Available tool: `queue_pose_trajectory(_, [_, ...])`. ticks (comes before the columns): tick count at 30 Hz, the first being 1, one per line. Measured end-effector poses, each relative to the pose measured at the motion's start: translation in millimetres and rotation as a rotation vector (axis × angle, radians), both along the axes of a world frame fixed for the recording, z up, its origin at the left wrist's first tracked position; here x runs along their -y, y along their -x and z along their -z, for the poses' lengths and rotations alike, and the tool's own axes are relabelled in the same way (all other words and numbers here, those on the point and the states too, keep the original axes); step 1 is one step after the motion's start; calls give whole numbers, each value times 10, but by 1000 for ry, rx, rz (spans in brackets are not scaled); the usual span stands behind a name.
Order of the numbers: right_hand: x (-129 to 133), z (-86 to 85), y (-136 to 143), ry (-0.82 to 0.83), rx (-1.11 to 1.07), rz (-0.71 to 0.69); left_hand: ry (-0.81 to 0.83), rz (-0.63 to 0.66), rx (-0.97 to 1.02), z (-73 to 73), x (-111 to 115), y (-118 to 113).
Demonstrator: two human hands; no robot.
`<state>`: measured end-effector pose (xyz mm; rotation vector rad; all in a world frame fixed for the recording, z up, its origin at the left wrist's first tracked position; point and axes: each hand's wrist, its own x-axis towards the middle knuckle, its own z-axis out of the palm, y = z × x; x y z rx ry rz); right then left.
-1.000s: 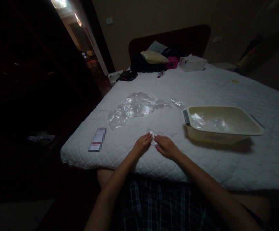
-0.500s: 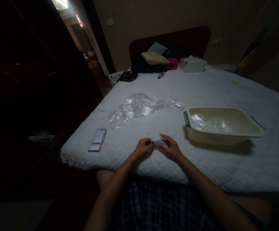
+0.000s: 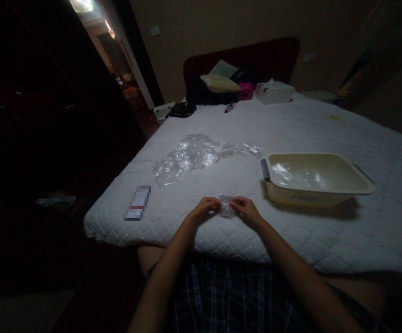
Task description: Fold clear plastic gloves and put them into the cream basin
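Note:
Between my hands, close to the bed's front edge, is a small clear plastic bag [image 3: 226,207], folded into a compact piece. My left hand [image 3: 206,206] pinches its left side with the fingertips. My right hand [image 3: 247,209] grips the right side the same way, thumb and fingers together. Beyond the hands, a heap of crumpled clear plastic bags [image 3: 201,152] spreads across the quilted bed cover [image 3: 207,240]. To the right stands a cream plastic basin [image 3: 305,199] with grey handles, and more clear plastic [image 3: 298,178] lies inside it.
A phone-like object [image 3: 137,203], blurred out, lies on the bed at left. At the headboard are a pillow [image 3: 219,83], a pink roll [image 3: 245,91], a white box [image 3: 274,92] and a black bag [image 3: 182,109]. The bed's edge drops off at left and front.
The plastic in my hands now lies flatter and wider, with more of it showing. My right hand's fingers have closed onto its edge. The whole view has shifted slightly.

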<state>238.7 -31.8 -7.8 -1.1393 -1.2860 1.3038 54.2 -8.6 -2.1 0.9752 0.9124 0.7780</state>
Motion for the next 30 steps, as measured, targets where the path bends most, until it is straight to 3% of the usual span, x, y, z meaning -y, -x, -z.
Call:
queue_pose_trajectory(5, [-11,22,5,7,-76,35,112,-10,203,15,-141,134])
queue_pose_trajectory(9, [-29,-88,0,22,-139,61,128,-55,258,80,-213,167])
queue_pose_trajectory(12, [-69,-282,-54,0,-102,53,110,-70,243,127,-224,160])
queue_pose_trajectory(16, [-112,-688,-276,-77,-32,67,139,-102,279,139,-207,156])
queue_pose_trajectory(20, [-112,-1134,-709,-158,-5,142,140,-135,238,112,-186,122])
queue_pose_trajectory(23, [-141,-1354,-1173,-190,59,226,45,-200,87,88,-206,9])
queue_pose_trajectory(26, [-209,-1423,-1728,-160,165,320,-130,-297,-146,64,-300,-179])
queue_pose_trajectory(30, [-316,-1385,-2425,-15,328,431,-459,-349,-600,53,-519,-401])
